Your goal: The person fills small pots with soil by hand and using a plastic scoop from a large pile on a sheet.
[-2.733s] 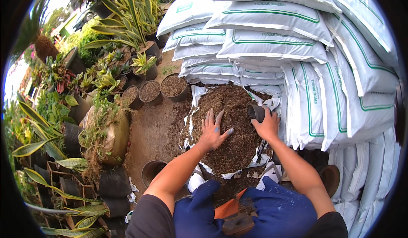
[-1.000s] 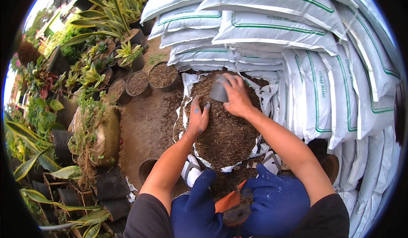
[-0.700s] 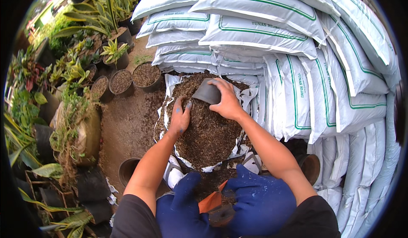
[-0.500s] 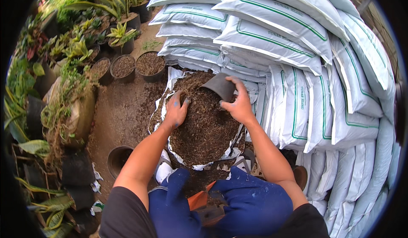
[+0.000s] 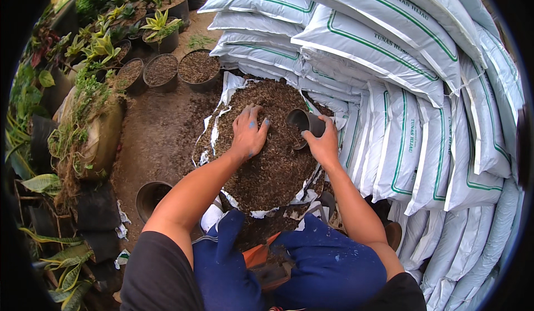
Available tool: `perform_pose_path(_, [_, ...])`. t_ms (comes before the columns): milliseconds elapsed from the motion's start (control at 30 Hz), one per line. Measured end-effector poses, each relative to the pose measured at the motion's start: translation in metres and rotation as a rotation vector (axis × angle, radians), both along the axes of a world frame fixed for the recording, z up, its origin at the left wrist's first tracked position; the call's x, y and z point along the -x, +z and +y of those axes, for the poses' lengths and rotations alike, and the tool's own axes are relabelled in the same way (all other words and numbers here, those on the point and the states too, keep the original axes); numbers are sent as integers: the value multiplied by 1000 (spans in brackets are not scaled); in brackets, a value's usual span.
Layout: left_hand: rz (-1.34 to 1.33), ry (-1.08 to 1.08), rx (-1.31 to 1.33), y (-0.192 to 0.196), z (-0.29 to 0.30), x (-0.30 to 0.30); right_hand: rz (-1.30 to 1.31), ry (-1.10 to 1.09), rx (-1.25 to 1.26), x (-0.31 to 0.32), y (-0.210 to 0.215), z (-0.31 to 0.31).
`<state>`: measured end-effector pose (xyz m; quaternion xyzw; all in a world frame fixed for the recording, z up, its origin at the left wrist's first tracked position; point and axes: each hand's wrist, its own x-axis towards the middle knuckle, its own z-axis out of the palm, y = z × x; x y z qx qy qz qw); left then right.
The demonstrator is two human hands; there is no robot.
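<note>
A heap of dark brown potting mix (image 5: 267, 175) fills an opened white sack (image 5: 229, 88) whose torn rim is rolled down around it. My right hand (image 5: 324, 143) grips a small black plant pot (image 5: 315, 123) by its side, tilted with its mouth toward the heap's middle. Some mix shows at the pot's mouth; how full it is I cannot tell. My left hand (image 5: 249, 133) lies on the mix to the left of the pot, fingers stretched out and holding nothing. Bluish stains mark its fingers and back.
Stacked white sacks (image 5: 384, 50) with green lines wall off the right and far side. Three black pots filled with mix (image 5: 199, 69) stand at far left. Another black pot (image 5: 151, 197) sits by my left forearm. Potted plants (image 5: 158, 27) and a plant-covered bundle (image 5: 100, 138) line the left.
The pot has come down and turned from mouth-down to lying sideways, its opening now facing left. My left hand has shifted right across the mix. The view has moved slightly.
</note>
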<state>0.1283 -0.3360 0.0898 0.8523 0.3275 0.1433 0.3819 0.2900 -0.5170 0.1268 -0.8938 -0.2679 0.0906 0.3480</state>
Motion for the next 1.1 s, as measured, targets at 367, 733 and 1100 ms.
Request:
perform_pose_path(367, [81, -263, 84, 21, -16, -43, 473, -97, -242, 3, -17, 5])
perform_pose_path(733, [643, -529, -601, 163, -19, 42, 1208, -256, -580, 6, 46, -12])
perform_pose_path(1100, [441, -421, -702, 303, -72, 133, 1106, -52, -595, 21, 140, -36])
